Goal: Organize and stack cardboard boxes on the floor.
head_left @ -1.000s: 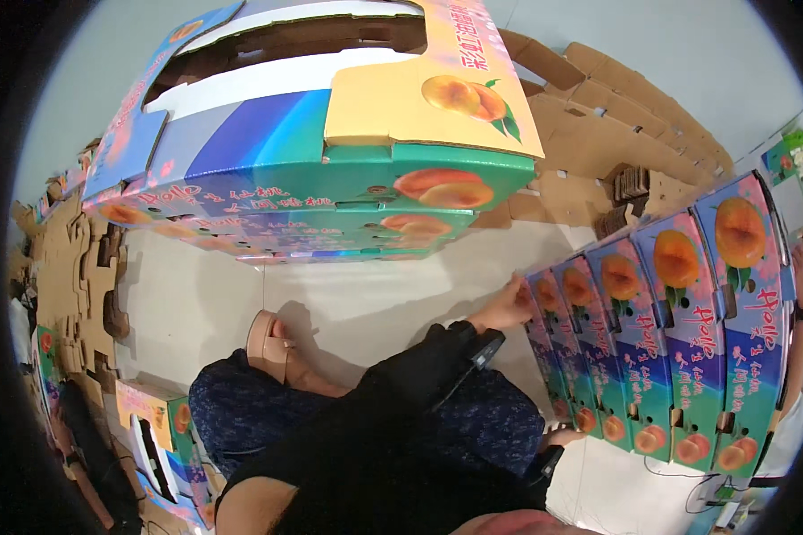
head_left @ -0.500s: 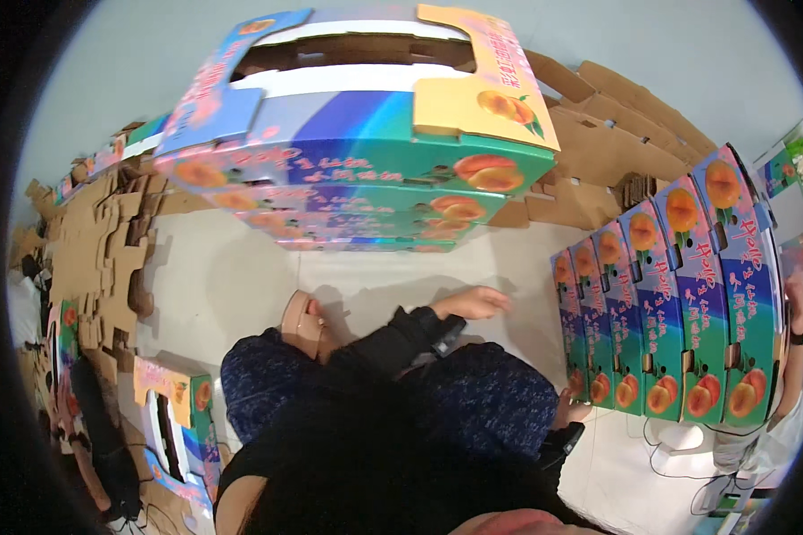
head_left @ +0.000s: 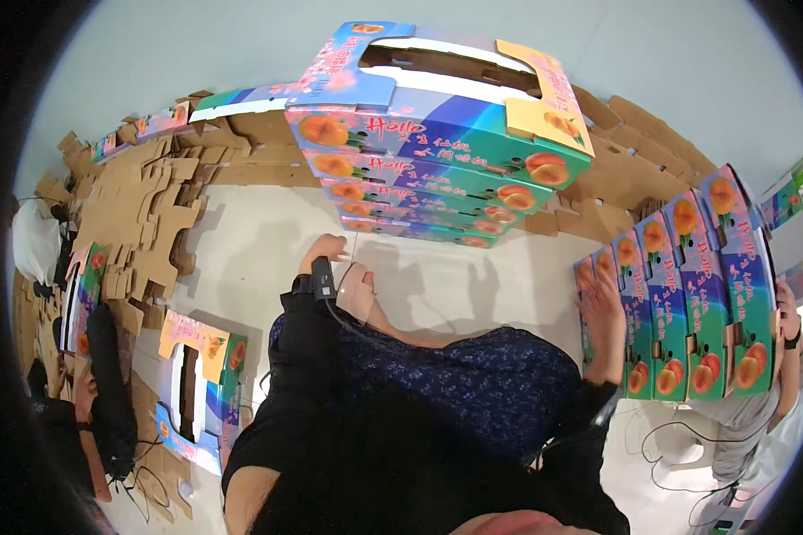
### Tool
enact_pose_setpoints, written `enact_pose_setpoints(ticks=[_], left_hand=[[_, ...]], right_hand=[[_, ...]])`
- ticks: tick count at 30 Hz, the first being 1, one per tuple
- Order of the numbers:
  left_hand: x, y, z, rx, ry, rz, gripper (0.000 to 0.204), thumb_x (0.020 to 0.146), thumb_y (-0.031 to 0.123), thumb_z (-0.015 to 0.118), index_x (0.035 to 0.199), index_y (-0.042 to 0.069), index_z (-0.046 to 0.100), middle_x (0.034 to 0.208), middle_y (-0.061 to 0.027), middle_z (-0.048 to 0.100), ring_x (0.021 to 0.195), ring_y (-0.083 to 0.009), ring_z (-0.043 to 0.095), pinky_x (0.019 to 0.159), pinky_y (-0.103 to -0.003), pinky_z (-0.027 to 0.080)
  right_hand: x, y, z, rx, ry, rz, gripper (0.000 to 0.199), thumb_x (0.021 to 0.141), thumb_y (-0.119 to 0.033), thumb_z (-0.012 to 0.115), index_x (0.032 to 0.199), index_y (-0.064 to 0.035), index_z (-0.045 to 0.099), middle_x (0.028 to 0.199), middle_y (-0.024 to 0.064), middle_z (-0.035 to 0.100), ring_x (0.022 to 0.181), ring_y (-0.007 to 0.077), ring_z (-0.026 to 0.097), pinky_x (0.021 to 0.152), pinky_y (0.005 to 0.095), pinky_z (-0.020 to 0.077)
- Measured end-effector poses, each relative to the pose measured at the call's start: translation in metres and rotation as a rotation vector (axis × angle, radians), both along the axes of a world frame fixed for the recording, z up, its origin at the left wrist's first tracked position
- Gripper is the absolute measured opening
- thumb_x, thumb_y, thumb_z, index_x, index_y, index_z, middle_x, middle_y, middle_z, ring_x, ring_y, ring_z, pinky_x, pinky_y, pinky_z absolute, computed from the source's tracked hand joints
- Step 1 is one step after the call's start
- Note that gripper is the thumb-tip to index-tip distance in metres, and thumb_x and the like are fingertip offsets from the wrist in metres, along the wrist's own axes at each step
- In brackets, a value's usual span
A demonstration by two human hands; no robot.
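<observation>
From where I stand, the right hand (head_left: 605,299) is up against the right-hand carton stack (head_left: 691,299) — its grip spread, fingers pointing upward over the lower cartons' printed sides. Whether the fingers press on the card, I cannot tell. That stack lies to the person's right, its cartons' long axis running front to back. A co-worker's hand (head_left: 787,312) is at its outer side.

The left hand (head_left: 324,250) is nearer the other pile, the front carton stack (head_left: 433,160), just short of its lower left corner. Those cartons lie crosswise ahead — and the left grip looks loosely bent, holding nothing.
</observation>
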State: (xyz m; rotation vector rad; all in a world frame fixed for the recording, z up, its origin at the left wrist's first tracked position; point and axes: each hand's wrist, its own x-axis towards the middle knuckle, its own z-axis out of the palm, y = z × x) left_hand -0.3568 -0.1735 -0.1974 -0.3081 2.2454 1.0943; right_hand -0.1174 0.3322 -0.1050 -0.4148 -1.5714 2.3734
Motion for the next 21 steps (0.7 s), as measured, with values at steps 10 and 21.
enact_pose_setpoints(ticks=[10,21], left_hand=[[-0.021,0.025,-0.03,-0.083,0.75,0.208,0.062,0.072,0.014,0.065,0.126,-0.006,0.043,0.114,-0.0222,0.06,0.104,-0.0334,0.06,0.088,-0.04,0.048],[-0.023,0.026,-0.021,0.399,0.515,0.213,0.054,0.069,0.01,0.073,0.118,0.001,0.051,0.114,-0.0132,0.06,0.113,-0.027,0.053,0.098,-0.037,0.039]], right_hand=[[-0.167,-0.075,-0.139,-0.28,-0.443,0.051,0.063,0.077,-0.011,0.057,0.134,-0.0021,0.034,0.145,0.0133,0.024,0.128,0.0318,0.033,0.105,0.0512,0.0307],[-0.215,-0.052,-0.23,0.374,-0.034,0.212,0.05,0.07,0.01,0.047,0.117,-0.0032,0.051,0.118,0.0077,0.057,0.114,0.0201,0.05,0.088,0.0289,0.0385]])
